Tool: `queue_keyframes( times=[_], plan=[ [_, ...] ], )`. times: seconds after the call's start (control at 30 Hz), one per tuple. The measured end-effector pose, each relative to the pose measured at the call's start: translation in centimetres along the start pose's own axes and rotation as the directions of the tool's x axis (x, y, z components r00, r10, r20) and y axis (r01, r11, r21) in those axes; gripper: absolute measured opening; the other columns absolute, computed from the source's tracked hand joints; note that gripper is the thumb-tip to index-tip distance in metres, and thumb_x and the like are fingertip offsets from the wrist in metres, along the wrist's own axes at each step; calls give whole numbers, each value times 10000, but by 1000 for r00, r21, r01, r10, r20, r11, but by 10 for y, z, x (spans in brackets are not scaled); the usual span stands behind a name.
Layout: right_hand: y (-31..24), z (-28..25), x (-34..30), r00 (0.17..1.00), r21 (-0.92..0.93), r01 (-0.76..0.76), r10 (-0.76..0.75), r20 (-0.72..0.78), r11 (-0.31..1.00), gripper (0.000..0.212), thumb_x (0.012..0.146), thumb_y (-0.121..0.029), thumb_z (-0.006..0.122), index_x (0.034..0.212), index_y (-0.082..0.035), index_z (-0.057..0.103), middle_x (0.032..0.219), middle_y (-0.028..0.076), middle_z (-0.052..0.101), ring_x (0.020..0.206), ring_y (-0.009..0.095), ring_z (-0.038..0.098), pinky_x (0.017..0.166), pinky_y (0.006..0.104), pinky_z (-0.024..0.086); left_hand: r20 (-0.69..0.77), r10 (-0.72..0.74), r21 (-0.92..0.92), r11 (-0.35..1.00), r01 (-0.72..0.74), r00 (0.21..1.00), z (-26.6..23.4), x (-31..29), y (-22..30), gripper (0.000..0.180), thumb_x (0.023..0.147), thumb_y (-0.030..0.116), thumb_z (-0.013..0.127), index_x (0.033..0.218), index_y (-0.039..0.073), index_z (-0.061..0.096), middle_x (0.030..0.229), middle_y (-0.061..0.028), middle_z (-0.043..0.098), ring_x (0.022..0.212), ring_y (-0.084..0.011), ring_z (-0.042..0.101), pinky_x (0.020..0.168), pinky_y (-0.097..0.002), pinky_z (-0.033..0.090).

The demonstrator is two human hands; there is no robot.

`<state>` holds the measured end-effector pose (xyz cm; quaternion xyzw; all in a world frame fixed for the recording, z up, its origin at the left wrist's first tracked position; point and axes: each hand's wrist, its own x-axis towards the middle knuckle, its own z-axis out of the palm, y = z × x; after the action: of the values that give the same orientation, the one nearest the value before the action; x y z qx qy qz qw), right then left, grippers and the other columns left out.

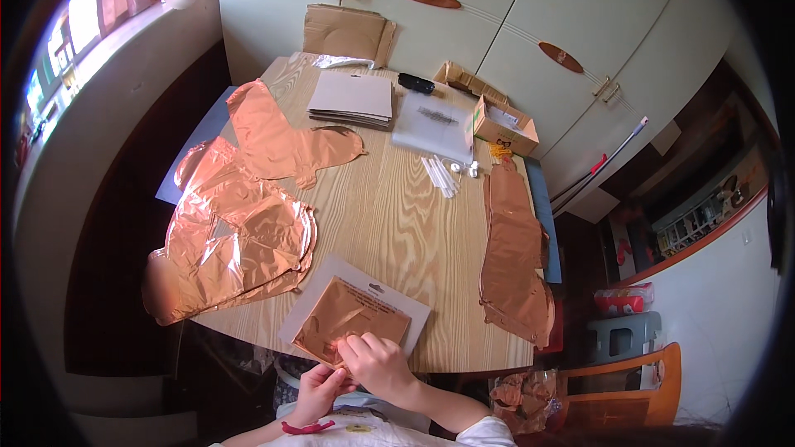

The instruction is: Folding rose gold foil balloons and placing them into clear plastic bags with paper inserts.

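Note:
A folded copper-coloured foil balloon (354,314) lies on a pale grey hang-hole card (418,314) at the near edge of the table. My left hand (320,391) pinches the balloon's near edge between thumb and fingers. Beside it, my right hand (379,366) bears on the foil with bent fingers, gripping it close to the same edge; the exact fingertip contact is partly hidden. Flat, creased foil balloons (240,240) spread over the left side of the table, with another foil piece (290,145) beyond them. Along the right edge stretches a long flat foil balloon (513,248).
At the back stand a stack of grey cards (352,98), a clear plastic bag (431,126), a black object (416,83) and an open cardboard box (507,128). White straws (439,176) lie mid-table. A wooden chair (621,397) and a grey-green stool (625,335) stand at right.

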<state>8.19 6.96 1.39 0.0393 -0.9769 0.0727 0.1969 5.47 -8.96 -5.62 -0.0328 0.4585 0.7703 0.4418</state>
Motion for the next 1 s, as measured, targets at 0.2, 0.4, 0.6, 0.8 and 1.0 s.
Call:
queue_keyframes(
  times=[0.2,0.4,0.6,0.8,1.0],
  plan=[
    [-1,2,-7,999,51,-15,13,48,999,142,732,-156,627,853,-93,591,765,-8,532,704,132,549,544,258,478,62,118,301,945,-131,991,-21,-1,-16,165,932,91,569,1030,-37,608,905,-74,644,720,-88,601,633,-217,511],
    [0,-14,-6,997,234,30,-45,60,972,300,736,-249,700,985,-116,598,1001,14,565,962,177,544,824,350,446,146,137,-24,991,-135,980,-28,1,-25,343,1006,205,389,1093,-65,583,1000,-118,637,907,-157,591,827,-294,467],
    [1,2,-31,998,292,36,-48,33,956,299,736,-215,713,986,-119,580,1089,37,546,1066,212,515,923,408,402,126,179,-219,964,-149,976,-21,4,-31,496,1023,288,246,1133,-94,543,1143,-178,600,1089,-279,540,1013,-425,354],
    [-7,13,-38,992,306,-58,90,-92,950,230,752,-173,690,948,-121,582,1113,38,550,1103,222,502,951,432,387,204,177,-180,974,-141,963,-25,6,-32,527,1024,311,241,1163,-105,533,1195,-197,585,1152,-304,523,1046,-438,336],
    [-14,8,-37,985,176,-118,137,-100,977,225,744,-198,686,938,-152,582,1140,15,545,1127,206,487,985,463,351,229,155,-166,979,-119,961,-23,6,-28,581,1030,320,203,1143,-127,556,1194,-218,583,1137,-309,541,1039,-434,362]
  ],
)
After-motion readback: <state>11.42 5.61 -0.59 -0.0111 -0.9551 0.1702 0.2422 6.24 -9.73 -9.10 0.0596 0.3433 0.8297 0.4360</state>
